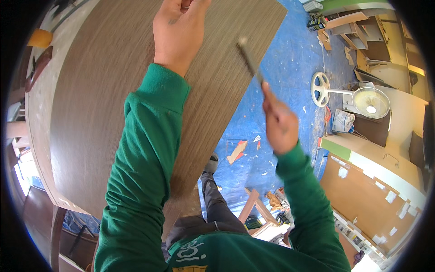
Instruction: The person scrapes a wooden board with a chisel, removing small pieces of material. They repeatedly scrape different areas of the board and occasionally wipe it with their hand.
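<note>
A large brown wood-grain panel (104,104) lies under my left arm, with its straight right edge running past my right hand. My left hand (178,38) is over the panel's far part, its fingers curled together at the top of the picture; what they hold, if anything, is hidden. My right hand (280,120) is just beyond the panel's right edge, closed round one end of a long thin dark tool (248,60) with a pale tip. Motion blurs the tool, which may be a file. It slants to the upper left, its far end over the panel.
Blue sheeting (290,54) covers the floor, with scraps such as a torn piece of card (237,152) on it. To the right are a white stand fan (370,103), lying sideways in view, and a brown board with white patches (362,199). A wooden frame (258,206) stands near my legs.
</note>
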The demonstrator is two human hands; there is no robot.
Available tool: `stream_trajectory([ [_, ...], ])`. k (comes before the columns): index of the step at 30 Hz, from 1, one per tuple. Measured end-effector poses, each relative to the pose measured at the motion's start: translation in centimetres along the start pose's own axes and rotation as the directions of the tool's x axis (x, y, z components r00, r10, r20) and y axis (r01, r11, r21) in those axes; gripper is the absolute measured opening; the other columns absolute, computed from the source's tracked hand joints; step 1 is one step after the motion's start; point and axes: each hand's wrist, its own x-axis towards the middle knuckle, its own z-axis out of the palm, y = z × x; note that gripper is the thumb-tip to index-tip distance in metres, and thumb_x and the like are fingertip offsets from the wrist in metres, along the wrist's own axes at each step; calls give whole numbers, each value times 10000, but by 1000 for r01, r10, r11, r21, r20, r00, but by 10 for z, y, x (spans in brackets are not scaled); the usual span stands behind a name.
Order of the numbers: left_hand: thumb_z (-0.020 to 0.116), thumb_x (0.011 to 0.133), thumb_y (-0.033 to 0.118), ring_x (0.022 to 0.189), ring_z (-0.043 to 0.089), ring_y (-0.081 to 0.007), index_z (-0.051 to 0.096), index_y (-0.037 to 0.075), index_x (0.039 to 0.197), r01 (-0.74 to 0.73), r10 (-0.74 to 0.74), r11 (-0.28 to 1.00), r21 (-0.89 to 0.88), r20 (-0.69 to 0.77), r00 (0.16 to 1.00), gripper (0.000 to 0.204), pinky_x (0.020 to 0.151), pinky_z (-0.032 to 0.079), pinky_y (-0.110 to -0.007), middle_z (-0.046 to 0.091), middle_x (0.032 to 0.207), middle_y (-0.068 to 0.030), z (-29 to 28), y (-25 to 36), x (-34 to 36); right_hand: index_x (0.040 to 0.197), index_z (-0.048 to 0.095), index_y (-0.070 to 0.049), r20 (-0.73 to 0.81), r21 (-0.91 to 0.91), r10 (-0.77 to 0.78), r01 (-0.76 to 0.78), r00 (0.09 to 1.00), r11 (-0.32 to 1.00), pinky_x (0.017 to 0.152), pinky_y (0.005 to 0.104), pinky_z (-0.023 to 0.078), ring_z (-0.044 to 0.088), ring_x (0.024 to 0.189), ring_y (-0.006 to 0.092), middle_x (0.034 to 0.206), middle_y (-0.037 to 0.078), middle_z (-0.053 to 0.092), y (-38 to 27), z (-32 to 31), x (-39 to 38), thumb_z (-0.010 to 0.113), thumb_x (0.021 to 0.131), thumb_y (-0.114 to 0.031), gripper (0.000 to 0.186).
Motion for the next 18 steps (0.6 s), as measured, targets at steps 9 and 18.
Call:
stream_trajectory([
  [9, 647, 993, 145, 849, 573, -88, 643, -39, 1125, -39, 41, 992, 123, -17, 999, 226, 764, 473, -235, 650, 950, -15, -3, -6, 3, 1462, 579, -84, 22, 205, 360, -356, 933, 912, 858, 294, 525, 655, 946, 128, 1148, 165, 732, 17, 1, -5, 559, 1021, -25, 446],
  [18, 643, 987, 112, 857, 588, -92, 656, -33, 1123, -54, 56, 997, 54, -29, 998, 199, 767, 488, -247, 670, 982, -28, -1, -5, 3, 1459, 581, -71, 213, 210, 213, -258, 954, 943, 604, 307, 433, 476, 641, 197, 756, 86, 484, -39, -12, -107, 625, 939, 77, 542],
])
